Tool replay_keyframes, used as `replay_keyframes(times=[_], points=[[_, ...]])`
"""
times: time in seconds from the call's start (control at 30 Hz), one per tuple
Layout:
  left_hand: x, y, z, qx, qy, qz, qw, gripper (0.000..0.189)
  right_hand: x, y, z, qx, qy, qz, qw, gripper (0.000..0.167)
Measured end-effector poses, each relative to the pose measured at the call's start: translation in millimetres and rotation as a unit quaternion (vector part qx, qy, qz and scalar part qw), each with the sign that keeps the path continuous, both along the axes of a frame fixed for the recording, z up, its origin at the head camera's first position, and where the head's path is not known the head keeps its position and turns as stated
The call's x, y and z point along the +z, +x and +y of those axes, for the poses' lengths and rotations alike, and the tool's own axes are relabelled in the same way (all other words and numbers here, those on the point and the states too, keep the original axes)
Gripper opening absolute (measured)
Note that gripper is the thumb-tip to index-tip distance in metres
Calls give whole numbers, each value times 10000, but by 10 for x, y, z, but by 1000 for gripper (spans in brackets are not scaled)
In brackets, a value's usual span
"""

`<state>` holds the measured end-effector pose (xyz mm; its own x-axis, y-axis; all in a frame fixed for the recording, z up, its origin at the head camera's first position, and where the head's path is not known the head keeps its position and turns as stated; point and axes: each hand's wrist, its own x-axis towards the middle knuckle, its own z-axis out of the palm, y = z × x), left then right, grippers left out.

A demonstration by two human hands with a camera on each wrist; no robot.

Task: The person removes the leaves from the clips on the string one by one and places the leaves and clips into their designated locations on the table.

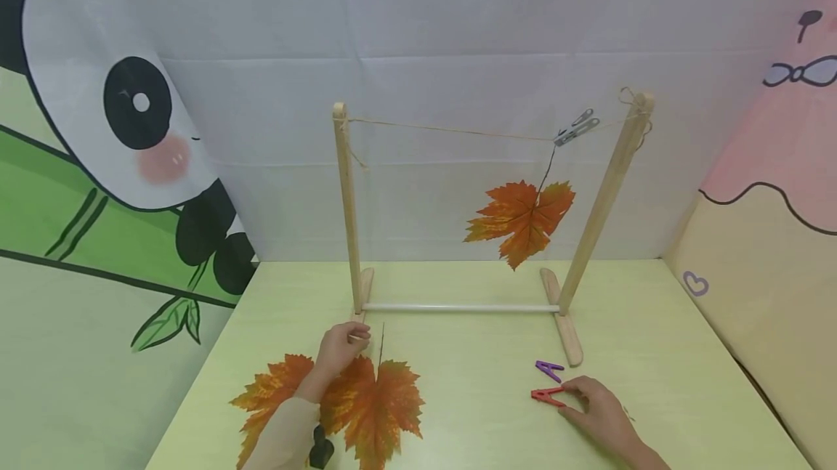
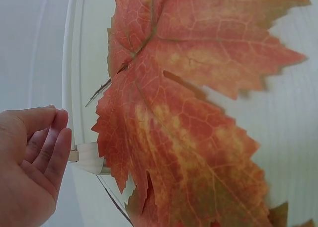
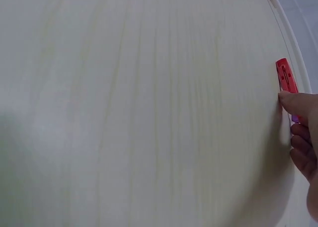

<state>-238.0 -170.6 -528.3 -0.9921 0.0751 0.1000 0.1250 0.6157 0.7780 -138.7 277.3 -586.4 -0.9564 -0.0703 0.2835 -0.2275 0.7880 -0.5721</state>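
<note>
On the table at the lower right, my right hand [image 1: 600, 415] pinches the handle ends of a red clothespin [image 1: 546, 396] between thumb and fingers. A purple clothespin [image 1: 549, 370] lies just beyond it. My left hand [image 1: 341, 348] hovers near the stand's left foot, thumb and fingertips close together with nothing between them. Right beside that hand lies an orange maple leaf [image 2: 198, 132], its thin stem pointing away from me. A second maple leaf [image 1: 269, 394] is partly hidden by my left forearm. A third, the hanging maple leaf [image 1: 523, 219], dangles by its stem from a grey clothespin [image 1: 575, 128].
A wooden stand has a left post [image 1: 349, 216] and a right post [image 1: 604, 208], with a string [image 1: 451, 129] tied between them. A white rod [image 1: 461, 307] joins their feet. Cloth panels surround the table, a panda [image 1: 98, 92] drawn on the left one.
</note>
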Motion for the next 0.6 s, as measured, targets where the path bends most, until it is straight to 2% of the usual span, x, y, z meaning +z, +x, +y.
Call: replay_keyframes(times=[0.2,0.43,0.6], points=[[-41,0,17,6,65,-84,9999,15,34,-3,-1,158,-2,49,9999,30],[-75,9,75,-39,46,68,10000,16,33,5,16,314,-36,97,9995,30],[-29,3,179,-159,166,209,9995,16,52,-20,50,576,-14,61,9983,30]])
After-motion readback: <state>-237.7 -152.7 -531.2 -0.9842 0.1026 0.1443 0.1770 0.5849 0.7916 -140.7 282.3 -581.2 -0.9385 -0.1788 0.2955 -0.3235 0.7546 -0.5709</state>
